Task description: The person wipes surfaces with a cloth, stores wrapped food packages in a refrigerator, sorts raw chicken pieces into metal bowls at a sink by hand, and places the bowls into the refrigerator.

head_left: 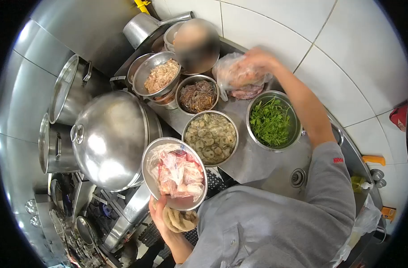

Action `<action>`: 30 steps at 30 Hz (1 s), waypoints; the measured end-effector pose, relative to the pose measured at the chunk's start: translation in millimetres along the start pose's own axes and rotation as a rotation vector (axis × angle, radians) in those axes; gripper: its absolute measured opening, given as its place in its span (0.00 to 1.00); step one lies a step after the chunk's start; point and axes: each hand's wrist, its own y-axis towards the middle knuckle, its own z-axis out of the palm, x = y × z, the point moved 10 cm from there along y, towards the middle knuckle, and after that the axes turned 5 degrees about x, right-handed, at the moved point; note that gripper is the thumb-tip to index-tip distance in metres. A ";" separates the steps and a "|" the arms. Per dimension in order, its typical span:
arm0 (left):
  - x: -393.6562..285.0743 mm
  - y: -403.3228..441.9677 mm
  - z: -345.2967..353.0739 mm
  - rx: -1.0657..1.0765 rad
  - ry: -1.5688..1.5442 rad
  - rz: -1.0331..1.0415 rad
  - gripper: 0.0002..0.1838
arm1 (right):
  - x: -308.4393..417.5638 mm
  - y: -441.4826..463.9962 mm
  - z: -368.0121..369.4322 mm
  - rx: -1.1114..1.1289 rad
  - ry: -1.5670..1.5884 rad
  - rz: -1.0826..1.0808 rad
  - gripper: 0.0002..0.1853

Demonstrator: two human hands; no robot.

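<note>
My left hand (160, 215) grips the lower rim of a steel bowl (149, 156). Inside that bowl lies raw pink meat in clear plastic (179, 172). A tan cloth (180, 219) hangs under the bowl beside my fingers. By the tiled wall, my right hand (259, 60), slightly blurred, is closed on a clear plastic bag (233, 73) with pinkish contents. Some reddish meat (246, 92) shows under the bag. Nearby stand a bowl of green leafy herbs (270, 121), a bowl of shucked oysters (210, 138) and a bowl of brownish, stringy food (197, 96).
A large domed steel lid (112, 138) covers a pot on the left, with tall pots (67, 94) behind it. Shredded pale food fills another bowl (161, 76). The sink drain (298, 177) is at right, the stove (110, 205) at lower left.
</note>
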 end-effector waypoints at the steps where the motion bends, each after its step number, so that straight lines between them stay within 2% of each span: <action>1: -1.0 -0.1 0.4 -0.005 0.001 0.005 0.27 | -6.5 -3.2 -18.2 -0.087 0.153 -0.045 0.32; 2: -1.2 0.1 -1.1 -0.024 0.014 0.004 0.27 | -12.6 -8.8 -35.0 -0.177 0.305 -0.089 0.30; 4: -2.6 0.9 -5.7 -0.063 0.044 0.003 0.27 | 0.9 -29.6 -56.6 -0.148 0.199 -0.139 0.33; 5: 0.1 6.0 -5.3 -0.004 0.013 -0.017 0.27 | 13.2 -39.7 -66.3 -0.132 0.148 -0.166 0.34; 9: -0.4 12.1 -3.7 0.002 0.042 -0.024 0.25 | 49.4 -75.3 -78.6 -0.195 -0.060 -0.310 0.30; 14: -0.5 24.7 7.8 0.036 -0.012 -0.035 0.24 | 66.2 -64.7 -36.0 -0.215 -0.530 -0.285 0.30; 17: 3.7 28.9 9.0 0.016 0.000 -0.048 0.24 | 32.3 -29.9 14.9 -0.043 -0.327 -0.378 0.28; 20: 6.9 31.5 7.2 -0.016 0.009 -0.059 0.23 | -16.0 -17.2 -1.3 -0.122 0.039 -0.206 0.25; 21: 7.8 32.4 6.9 -0.023 0.012 -0.066 0.23 | -28.7 -16.8 -0.2 -0.136 -0.200 -0.115 0.23; 24: 8.9 36.9 7.3 -0.043 0.010 -0.079 0.23 | -62.0 -27.0 42.0 -0.122 -0.410 0.080 0.23; 27: 11.3 39.2 5.3 -0.085 -0.002 -0.094 0.23 | -78.1 -1.2 48.6 -0.137 -0.432 0.071 0.23; 28: 15.1 39.8 2.4 -0.091 -0.001 -0.098 0.22 | -80.9 4.7 55.5 -0.017 -0.383 0.064 0.24; 30: 25.1 46.2 -8.6 -0.083 -0.010 -0.107 0.21 | -91.9 11.7 53.3 -0.074 -0.297 0.086 0.23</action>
